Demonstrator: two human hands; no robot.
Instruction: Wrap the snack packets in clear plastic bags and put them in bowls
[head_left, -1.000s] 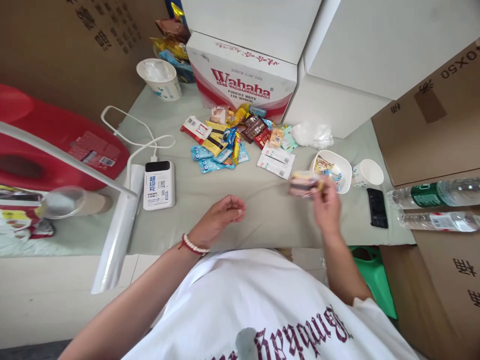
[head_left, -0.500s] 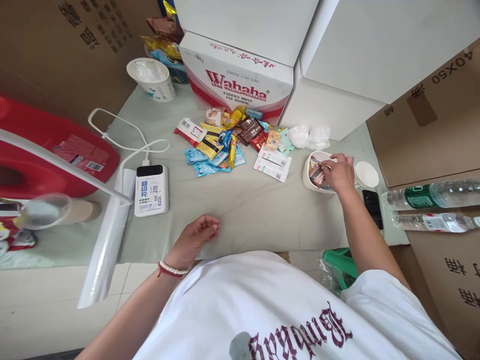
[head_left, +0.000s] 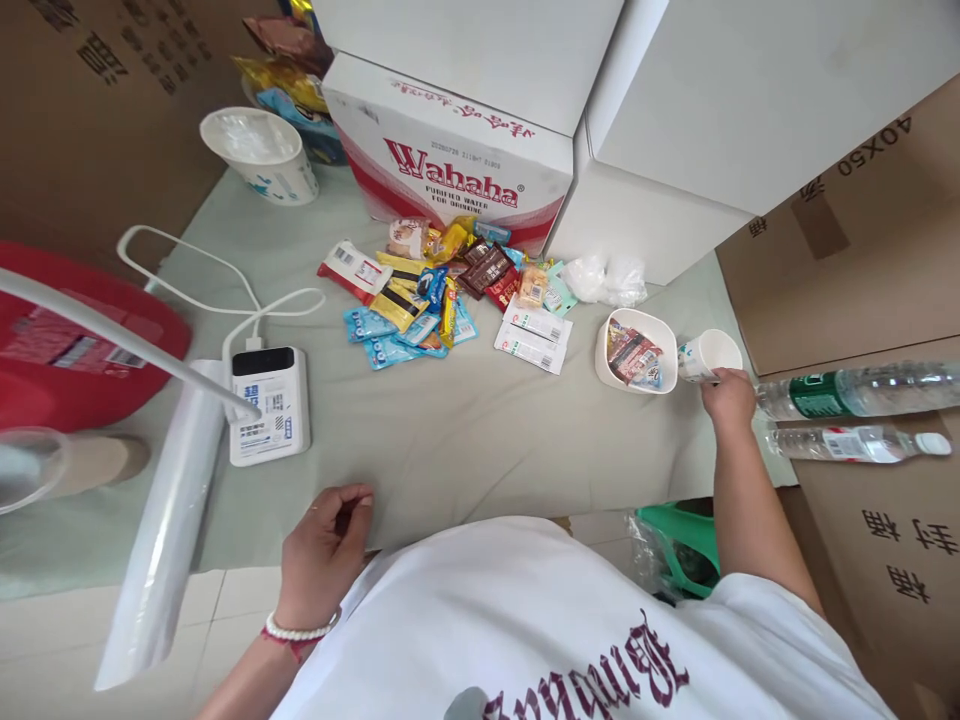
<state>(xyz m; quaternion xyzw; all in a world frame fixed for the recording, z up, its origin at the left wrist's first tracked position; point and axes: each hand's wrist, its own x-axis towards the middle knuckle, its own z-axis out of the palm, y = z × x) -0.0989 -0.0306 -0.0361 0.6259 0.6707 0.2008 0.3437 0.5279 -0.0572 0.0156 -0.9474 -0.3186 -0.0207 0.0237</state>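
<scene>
My right hand lies at the table's right edge, just below a white paper cup and beside a white bowl that holds wrapped snacks. Its fingers are bent down over something I cannot see. My left hand, with a bead bracelet at the wrist, rests at the table's front edge on the pale green cloth. Its fingers are curled and nothing shows in them. A pile of wrapped snacks and two white sachets lie in the middle.
A Wahaha carton and white boxes stand at the back, a paper tub at the back left. A power bank with a cable lies left. Two water bottles lie right. A green stool stands below.
My right hand carried a snack to the white bowl, left it there, then moved right to below the paper cup. My left hand drew back to the table's front edge.
</scene>
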